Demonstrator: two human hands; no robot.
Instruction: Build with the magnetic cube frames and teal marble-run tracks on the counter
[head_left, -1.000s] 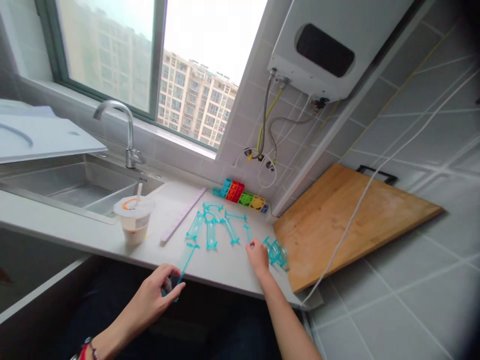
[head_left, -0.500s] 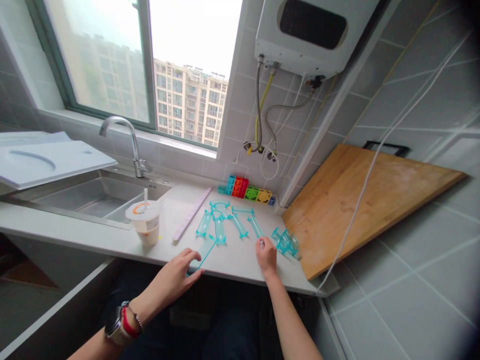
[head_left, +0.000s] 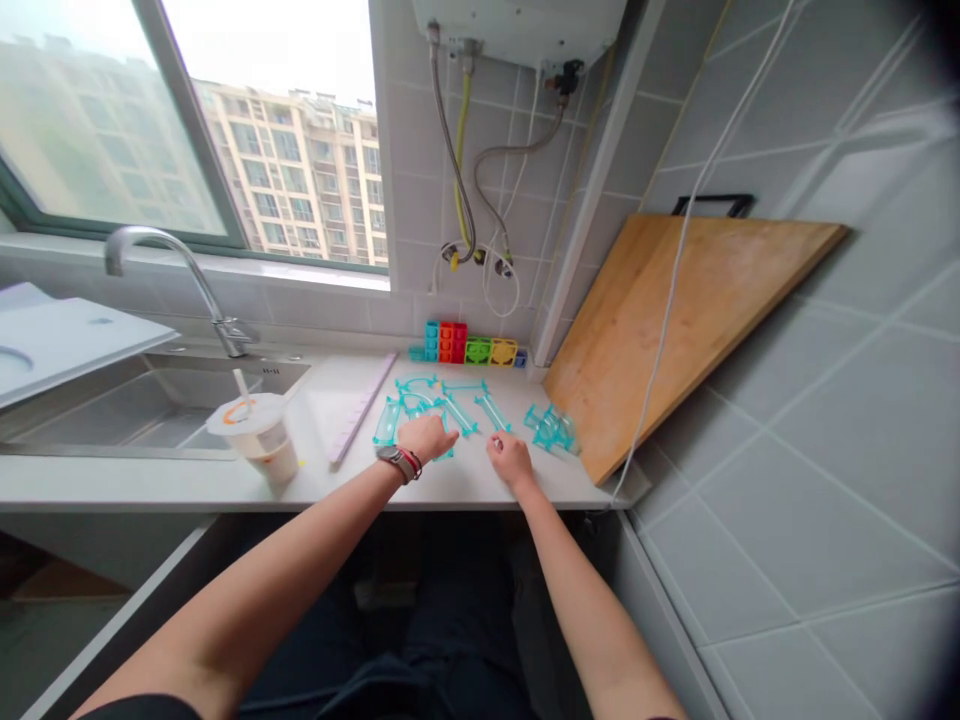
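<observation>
The turquoise pieces point(head_left: 386, 422) are spread on the white counter point(head_left: 450, 490) around and beyond the left hand point(head_left: 426, 438), by which at least one is partly covered. Most of that hand's fingers are hidden, so whether anything is gripped cannot be told. The fingers of the right hand point(head_left: 511, 460) are curled together just below the near end of a slender turquoise strip point(head_left: 492, 412); whether something is pinched there cannot be made out. Right of that hand, a turquoise cluster point(head_left: 551, 428) is heaped, its parts hard to separate. Left of the left hand, a lilac bar point(head_left: 364, 408) and a lidded cup point(head_left: 259, 440) are set. Beyond both hands, coloured blocks point(head_left: 454, 342) are lined up; the white heater point(head_left: 517, 25) above is cut off.
</observation>
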